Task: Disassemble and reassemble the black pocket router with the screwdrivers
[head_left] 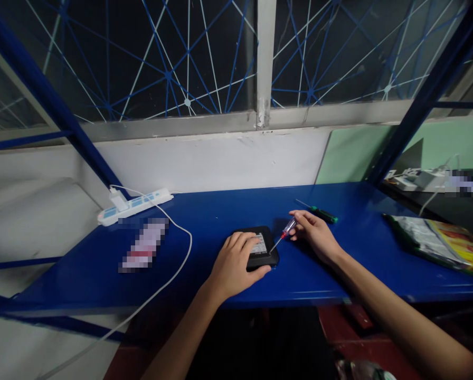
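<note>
A black flat device point(263, 259) with a white label lies on the blue table. My left hand point(236, 261) rests over its left part, fingers on the top and thumb along the near edge, holding it. My right hand point(313, 232) grips a screwdriver point(289, 227) with a clear and red handle. The shaft slants down to the left, its tip at the right part of the device; whether it sits in a screw is too small to tell. Behind my right hand lies a second screwdriver point(324, 214) with a green and black handle.
On the left are a white power strip point(143, 203) with a plug, a blurred pinkish item point(145, 245) and a white cable point(181, 264) hanging over the front edge. A colourful packet point(446, 243) lies at the right. Blue frame posts point(418, 100) flank the table point(205, 211).
</note>
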A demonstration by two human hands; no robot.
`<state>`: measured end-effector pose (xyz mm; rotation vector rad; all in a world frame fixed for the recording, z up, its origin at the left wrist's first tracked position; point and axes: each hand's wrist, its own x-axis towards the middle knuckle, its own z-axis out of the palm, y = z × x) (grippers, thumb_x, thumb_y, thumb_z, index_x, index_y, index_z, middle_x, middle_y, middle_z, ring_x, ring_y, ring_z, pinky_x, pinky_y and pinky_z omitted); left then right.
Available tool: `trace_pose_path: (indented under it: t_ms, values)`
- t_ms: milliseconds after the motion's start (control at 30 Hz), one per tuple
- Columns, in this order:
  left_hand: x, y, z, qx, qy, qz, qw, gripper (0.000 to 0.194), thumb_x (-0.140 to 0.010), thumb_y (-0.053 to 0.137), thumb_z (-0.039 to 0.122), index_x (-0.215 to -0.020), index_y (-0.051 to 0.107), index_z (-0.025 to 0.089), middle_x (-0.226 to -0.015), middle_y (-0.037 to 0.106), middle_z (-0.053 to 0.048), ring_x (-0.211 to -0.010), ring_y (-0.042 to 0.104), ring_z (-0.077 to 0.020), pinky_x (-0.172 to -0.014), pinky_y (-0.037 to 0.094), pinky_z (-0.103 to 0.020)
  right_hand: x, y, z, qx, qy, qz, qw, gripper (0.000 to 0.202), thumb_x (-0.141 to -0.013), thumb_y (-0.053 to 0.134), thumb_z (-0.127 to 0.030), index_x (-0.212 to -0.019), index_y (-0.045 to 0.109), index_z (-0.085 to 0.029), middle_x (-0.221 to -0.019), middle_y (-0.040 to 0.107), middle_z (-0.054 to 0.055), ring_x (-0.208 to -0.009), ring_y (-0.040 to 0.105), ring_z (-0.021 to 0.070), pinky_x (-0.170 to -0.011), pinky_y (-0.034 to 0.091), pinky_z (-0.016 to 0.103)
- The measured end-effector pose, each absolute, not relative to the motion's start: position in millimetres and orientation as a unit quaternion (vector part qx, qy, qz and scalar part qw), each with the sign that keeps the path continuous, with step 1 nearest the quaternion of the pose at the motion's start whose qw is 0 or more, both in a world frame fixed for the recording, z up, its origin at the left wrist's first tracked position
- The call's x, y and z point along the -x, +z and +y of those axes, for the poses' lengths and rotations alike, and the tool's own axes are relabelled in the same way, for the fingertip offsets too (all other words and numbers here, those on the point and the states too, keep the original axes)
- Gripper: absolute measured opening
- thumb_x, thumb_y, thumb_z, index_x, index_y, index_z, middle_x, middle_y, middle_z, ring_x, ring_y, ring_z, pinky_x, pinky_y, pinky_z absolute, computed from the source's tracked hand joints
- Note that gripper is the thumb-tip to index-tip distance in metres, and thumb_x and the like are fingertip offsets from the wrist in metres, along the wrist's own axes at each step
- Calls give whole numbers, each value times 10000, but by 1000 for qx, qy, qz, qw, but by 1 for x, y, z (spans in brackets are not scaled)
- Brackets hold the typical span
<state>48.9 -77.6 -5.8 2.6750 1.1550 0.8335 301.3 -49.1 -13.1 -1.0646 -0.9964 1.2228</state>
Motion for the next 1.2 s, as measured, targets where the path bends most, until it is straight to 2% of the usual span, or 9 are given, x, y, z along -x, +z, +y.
trace_pose_path:
  t_ms: [333,433,533,667,767,833,900,967,1200]
  values:
    - [-50,-6,-78,-886,255,385,44,507,-807,743,402,-1240,558,215,-1305,593,-82,-1204,528,-297,-1032,435,-470,-304,-16,-48,453,491,-410,621,461,-742,767,-552,-1006,691,-181,-647,671,-13,-597,658,147,-544,549,257]
    - [-51,-6,-79,-878,255,402,34,517,-800,741,424,-1238,567,211,-1314,585,-88,-1214,519,-305,-1043,433,-483,-304,-18,-42,445,482,-394,643,444,-704,802,-539,-955,695,-189,-626,651,-33,-607,659,145,-614,585,278]
    - [-52,-8,-80,-864,254,433,25,588,-781,742,491,-1261,560,204,-1356,557,-103,-1244,498,-323,-1058,429,-503,-300,-19,-24,439,472,-377,665,427,-665,838,-512,-908,685,-197,-669,664,-43,-635,667,129,-722,606,285]
    - [-45,-13,-82,-838,251,484,32,772,-739,742,586,-1345,504,172,-1423,510,-145,-1314,458,-364,-1089,411,-537,-280,-21,12,436,485,-381,656,391,-653,861,-462,-853,673,-185,-723,687,-26,-687,692,143,-750,609,295]
    - [-31,-17,-84,-827,238,505,59,847,-759,717,596,-1417,428,147,-1489,456,-180,-1372,425,-372,-1114,396,-537,-259,-24,37,442,500,-396,630,291,-752,816,-379,-878,669,-162,-758,687,-7,-728,689,151,-781,597,319]
    - [-21,-19,-87,-827,223,509,81,846,-790,695,575,-1442,391,130,-1507,440,-195,-1396,413,-367,-1127,391,-530,-246,-26,51,449,512,-408,608,261,-874,710,-348,-1028,659,-144,-952,700,40,-838,687,169,-809,586,362]
    - [-15,-21,-89,-827,206,514,96,836,-812,680,557,-1454,369,121,-1507,446,-201,-1410,404,-367,-1138,380,-535,-234,-28,60,455,526,-419,584,312,-940,627,-341,-1192,611,-157,-1167,654,81,-979,665,203,-843,572,412]
    - [-13,-21,-91,-826,193,520,101,831,-820,674,562,-1455,365,123,-1512,443,-204,-1422,386,-378,-1145,366,-553,-223,-31,68,458,538,-430,562,355,-954,604,-350,-1262,578,-176,-1264,611,95,-1055,642,225,-873,561,440]
    - [-16,-23,-94,-823,213,519,89,814,-821,671,580,-1448,373,155,-1499,466,-189,-1409,406,-383,-1131,381,-566,-200,-34,83,449,564,-457,521,346,-955,603,-350,-1254,583,-177,-1256,615,92,-1047,644,221,-870,562,435]
